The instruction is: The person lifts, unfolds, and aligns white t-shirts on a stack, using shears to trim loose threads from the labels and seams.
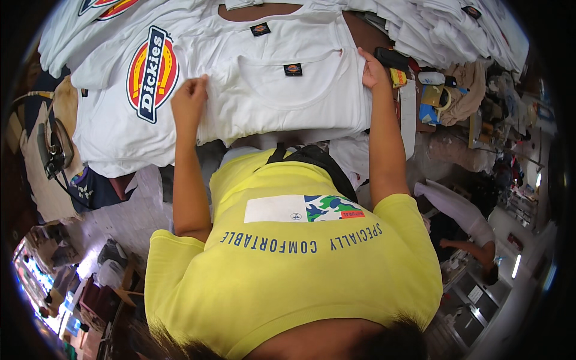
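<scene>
A white T-shirt [288,117] lies folded in front of me, its round neckline toward the far side and a small black label [292,69] inside the collar. My left hand [189,99] is closed in a pinch at the shirt's left side. At the right shoulder edge, my right hand [373,71] grips the cloth between thumb and fingers. Beneath and beyond it, more white shirts are spread out. One of them, left of my left hand, bears a large red, yellow and dark blue print [152,75]. Another black label [260,29] shows at a collar farther back.
White shirts are heaped at the far right [444,30]. Right of my right hand are a black case [391,58], a roll of tape [443,98] and brown cloth [468,90]. A corded iron-like device [57,144] sits at the left. Another person [462,222] is at the right.
</scene>
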